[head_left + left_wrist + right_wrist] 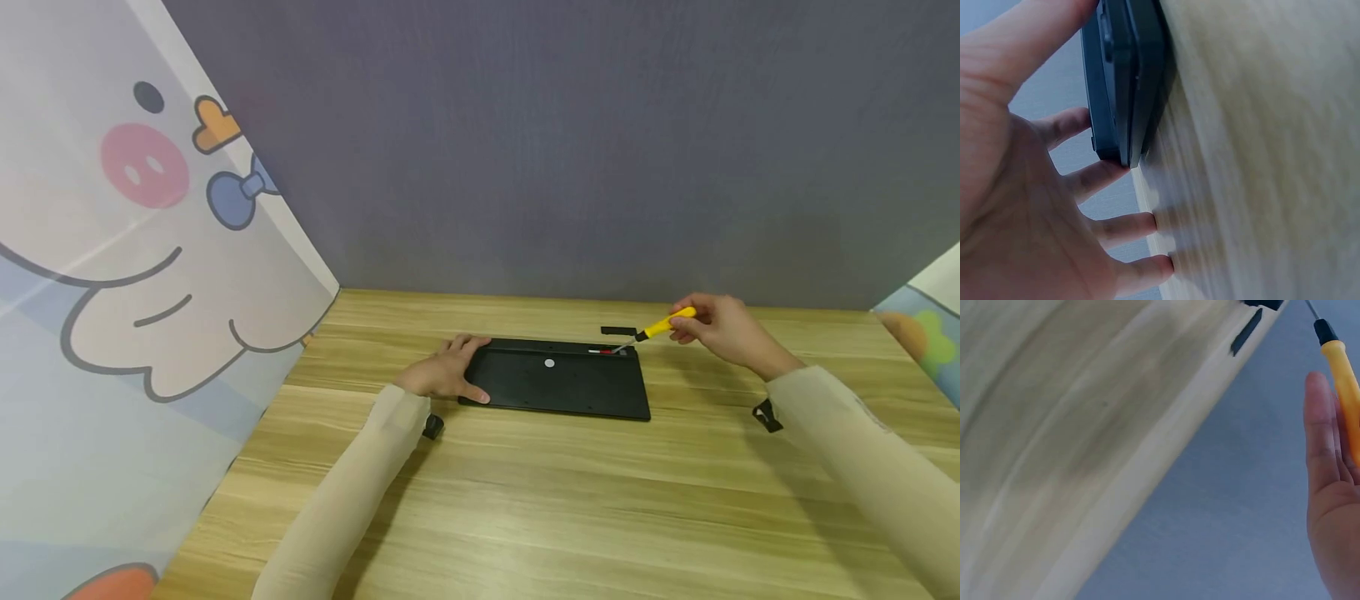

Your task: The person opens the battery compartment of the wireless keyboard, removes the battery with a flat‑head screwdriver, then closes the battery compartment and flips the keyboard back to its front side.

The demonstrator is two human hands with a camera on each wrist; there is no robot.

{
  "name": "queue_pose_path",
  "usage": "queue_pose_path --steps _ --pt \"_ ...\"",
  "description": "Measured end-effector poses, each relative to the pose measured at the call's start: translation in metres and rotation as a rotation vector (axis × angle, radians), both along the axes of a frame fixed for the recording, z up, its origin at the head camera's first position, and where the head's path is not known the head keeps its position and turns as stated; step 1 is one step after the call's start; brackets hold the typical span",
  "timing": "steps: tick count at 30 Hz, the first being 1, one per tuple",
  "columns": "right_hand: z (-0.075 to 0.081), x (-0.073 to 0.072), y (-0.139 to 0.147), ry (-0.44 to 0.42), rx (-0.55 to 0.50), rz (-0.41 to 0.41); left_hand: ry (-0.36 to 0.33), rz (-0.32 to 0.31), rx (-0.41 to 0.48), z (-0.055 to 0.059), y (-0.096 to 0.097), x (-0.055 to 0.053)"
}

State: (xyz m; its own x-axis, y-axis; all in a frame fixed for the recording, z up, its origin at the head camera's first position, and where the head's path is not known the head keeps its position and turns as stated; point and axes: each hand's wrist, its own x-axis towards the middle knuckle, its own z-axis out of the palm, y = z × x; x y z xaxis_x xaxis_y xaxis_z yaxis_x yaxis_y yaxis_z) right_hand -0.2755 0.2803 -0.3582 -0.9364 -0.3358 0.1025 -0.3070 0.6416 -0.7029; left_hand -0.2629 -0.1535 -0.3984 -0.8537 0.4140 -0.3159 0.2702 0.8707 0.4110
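A black keyboard [555, 387] lies underside up on the wooden table, a round white sticker near its middle. My left hand [442, 371] grips its left end, thumb at the near edge and fingers at the far edge. In the left wrist view, two fingers touch the keyboard [1129, 81] and two rest on the table. My right hand [723, 329] holds a yellow-handled screwdriver [660, 327], its tip in an open slot at the keyboard's far right. A small red-and-white piece [602, 352], perhaps a battery, shows in that slot.
Behind the keyboard lies a small black strip, perhaps a cover [618, 331]. A grey wall [555, 150] rises at the table's [540, 500] far edge, and a cartoon-printed panel [150, 267] stands on the left. Black wrist straps [767, 415] show at both sleeves.
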Motion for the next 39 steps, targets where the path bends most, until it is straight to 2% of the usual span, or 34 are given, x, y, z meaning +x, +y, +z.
queue_pose_path --steps 7,10,15,22,39 --pt "-0.017 0.001 0.013 0.020 -0.009 0.062 -0.006 -0.002 0.006 0.001 0.000 0.001" --pt "-0.022 0.002 0.016 0.031 -0.009 0.056 -0.002 -0.002 0.005 0.001 0.000 0.001" --pt "-0.026 0.005 0.017 0.023 0.032 0.034 -0.001 -0.003 0.018 0.001 -0.001 0.002" --pt "-0.028 0.005 0.016 0.016 0.016 0.055 -0.010 -0.005 0.027 0.001 -0.001 0.001" --pt "-0.036 0.000 0.021 -0.161 0.011 0.056 -0.006 -0.014 0.003 0.002 0.001 0.000"
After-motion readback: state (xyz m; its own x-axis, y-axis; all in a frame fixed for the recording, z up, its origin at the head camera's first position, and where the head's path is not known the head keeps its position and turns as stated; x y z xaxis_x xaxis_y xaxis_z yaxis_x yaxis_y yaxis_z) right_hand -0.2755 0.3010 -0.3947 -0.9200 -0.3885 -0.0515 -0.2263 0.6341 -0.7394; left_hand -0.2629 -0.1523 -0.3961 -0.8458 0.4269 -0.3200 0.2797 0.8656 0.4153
